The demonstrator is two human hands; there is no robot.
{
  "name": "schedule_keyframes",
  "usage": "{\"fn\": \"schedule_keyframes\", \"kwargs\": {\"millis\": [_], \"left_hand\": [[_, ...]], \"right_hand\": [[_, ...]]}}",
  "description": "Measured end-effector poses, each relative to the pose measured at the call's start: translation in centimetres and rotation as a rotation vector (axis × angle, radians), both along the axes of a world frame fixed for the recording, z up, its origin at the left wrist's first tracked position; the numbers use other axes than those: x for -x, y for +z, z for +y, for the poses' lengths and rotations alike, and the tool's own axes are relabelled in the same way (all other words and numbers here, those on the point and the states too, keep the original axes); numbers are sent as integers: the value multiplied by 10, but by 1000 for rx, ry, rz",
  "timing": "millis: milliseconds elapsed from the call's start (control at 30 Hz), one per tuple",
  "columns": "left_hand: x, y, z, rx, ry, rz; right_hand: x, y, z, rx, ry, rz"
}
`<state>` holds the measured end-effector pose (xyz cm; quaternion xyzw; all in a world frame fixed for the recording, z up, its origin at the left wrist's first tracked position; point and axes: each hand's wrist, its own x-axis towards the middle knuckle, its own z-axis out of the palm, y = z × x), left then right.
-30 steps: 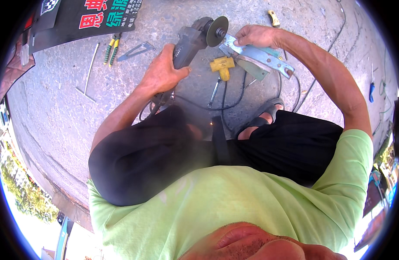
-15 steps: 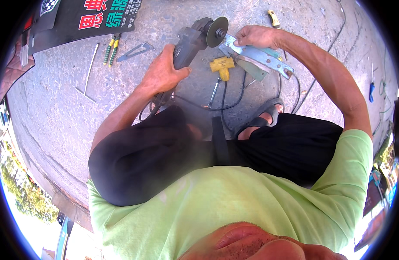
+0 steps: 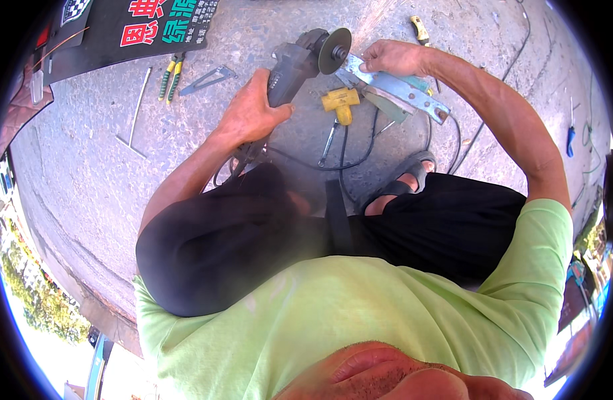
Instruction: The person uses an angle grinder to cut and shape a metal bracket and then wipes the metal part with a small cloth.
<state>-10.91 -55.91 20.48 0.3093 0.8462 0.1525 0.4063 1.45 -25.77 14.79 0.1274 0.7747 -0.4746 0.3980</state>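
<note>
My left hand (image 3: pixel 248 115) is closed around the body of a dark angle grinder (image 3: pixel 290 72), its thumb along the near side. The grinder's thin round disc (image 3: pixel 334 51) stands at the left end of a flat silver metal bracket (image 3: pixel 413 99) with holes; I cannot tell how deep it bites. My right hand (image 3: pixel 394 58) pinches that bracket near the same end, close to the disc. Under the bracket lie greenish plate-like pieces (image 3: pixel 385 107), partly hidden. Faint orange streaks of sparks show beyond the disc.
On the concrete nearby are a yellow T-shaped piece (image 3: pixel 340 101), a wrench (image 3: pixel 329 143) and black cords. Farther left lie pliers (image 3: pixel 171 79), a T-handled rod (image 3: pixel 139 107) and a triangular metal bracket (image 3: pixel 210 79). A yellow-handled tool (image 3: pixel 420 29) and a blue-handled screwdriver (image 3: pixel 571 141) lie to the right.
Orange spark streaks now show beyond the disc and over the dark printed flap at far left. The grinder has shifted very slightly toward the bracket; both hands keep their holds.
</note>
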Motion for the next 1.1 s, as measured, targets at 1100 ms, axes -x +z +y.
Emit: {"fn": "schedule_keyframes", "kwargs": {"millis": [1100], "left_hand": [[0,-3,1,19,-19,-2]], "right_hand": [[-3,-11,-4,-112,75,45]]}}
